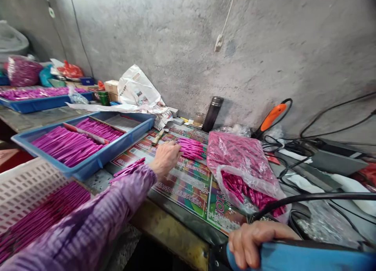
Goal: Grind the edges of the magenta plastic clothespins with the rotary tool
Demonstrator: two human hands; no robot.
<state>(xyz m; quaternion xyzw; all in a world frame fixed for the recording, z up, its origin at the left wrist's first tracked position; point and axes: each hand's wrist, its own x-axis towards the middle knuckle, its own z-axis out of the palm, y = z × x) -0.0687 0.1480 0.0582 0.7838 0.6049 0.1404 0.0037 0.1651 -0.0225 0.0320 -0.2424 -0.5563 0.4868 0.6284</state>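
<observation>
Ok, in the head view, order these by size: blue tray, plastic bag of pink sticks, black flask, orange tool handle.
Blue tray, then plastic bag. Black flask and orange handle look alike, so unranked.

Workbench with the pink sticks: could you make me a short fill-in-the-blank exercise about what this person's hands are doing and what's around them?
The handle gripped by the right hand is coloured ____.
The small pile of sticks just beyond the left hand is coloured ____.
The dark flask stands in front of a rough grey ____.

Missing words, in order: blue, magenta, wall.
</observation>
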